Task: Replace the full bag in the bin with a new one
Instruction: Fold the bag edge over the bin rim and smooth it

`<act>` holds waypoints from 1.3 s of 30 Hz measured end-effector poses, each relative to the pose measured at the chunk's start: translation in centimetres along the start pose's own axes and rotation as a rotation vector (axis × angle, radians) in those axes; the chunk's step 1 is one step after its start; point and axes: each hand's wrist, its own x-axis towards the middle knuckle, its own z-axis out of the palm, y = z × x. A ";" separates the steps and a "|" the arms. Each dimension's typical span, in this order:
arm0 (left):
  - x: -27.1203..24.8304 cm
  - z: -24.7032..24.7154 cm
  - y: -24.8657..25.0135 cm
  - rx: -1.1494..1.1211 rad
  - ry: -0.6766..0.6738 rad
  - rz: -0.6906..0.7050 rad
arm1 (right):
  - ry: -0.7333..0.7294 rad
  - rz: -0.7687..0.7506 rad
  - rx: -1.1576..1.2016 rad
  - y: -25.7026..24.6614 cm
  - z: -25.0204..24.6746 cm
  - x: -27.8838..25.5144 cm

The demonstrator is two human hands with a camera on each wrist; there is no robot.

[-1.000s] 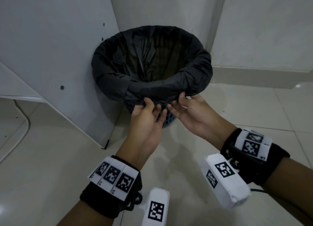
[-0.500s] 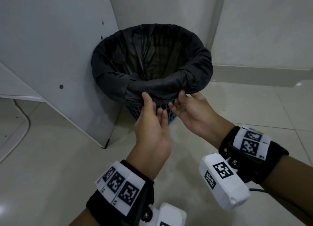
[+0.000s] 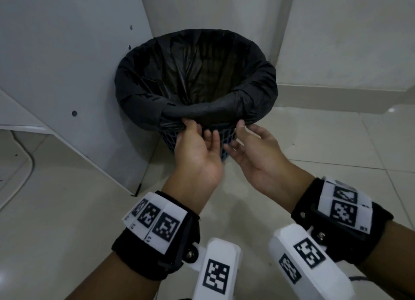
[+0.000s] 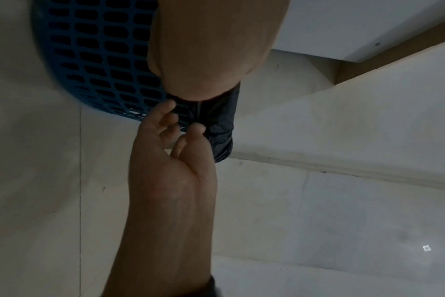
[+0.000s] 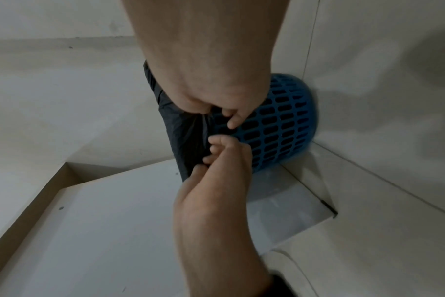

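Note:
A black bag (image 3: 195, 75) lines the blue perforated bin (image 3: 170, 140) in the corner, its edge folded down over the rim. My left hand (image 3: 195, 129) is at the front of the rim and pinches the bag's hanging edge, thumb on top and fingers below. My right hand (image 3: 238, 135) is just to its right, its thumb on the same edge. In the right wrist view the right hand (image 5: 208, 156) pinches the bag (image 5: 188, 140) with curled fingers, beside the bin (image 5: 280, 128). In the left wrist view the left hand (image 4: 186, 124) touches both bag (image 4: 224, 128) and bin (image 4: 102, 60).
A white cabinet panel (image 3: 67, 75) stands right against the bin's left side, and walls with a skirting (image 3: 336, 99) close the corner behind. A cable (image 3: 29, 162) runs on the tiled floor at the far left. Open floor (image 3: 336, 147) lies to the right.
My left hand turned thumb-up and its thumb now sits on the bag's folded edge. My right hand stayed at that edge and shifted slightly right.

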 end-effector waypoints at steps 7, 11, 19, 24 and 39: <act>0.4 -0.2 0.0 0.029 0.017 0.006 | -0.072 0.049 -0.024 0.2 0.9 -0.5; 0.1 0.1 0.2 0.052 0.030 0.017 | -0.094 0.018 -0.032 -0.8 1.7 0.1; -2.7 -0.2 -0.5 0.030 0.072 -0.018 | -0.096 0.009 0.004 -0.9 2.4 0.7; -2.6 1.1 0.2 -0.038 0.042 -0.016 | -0.118 0.011 -0.038 -1.1 2.5 0.8; -0.9 0.9 0.5 0.071 0.037 0.016 | 0.024 -0.025 -0.007 -0.3 1.2 -0.5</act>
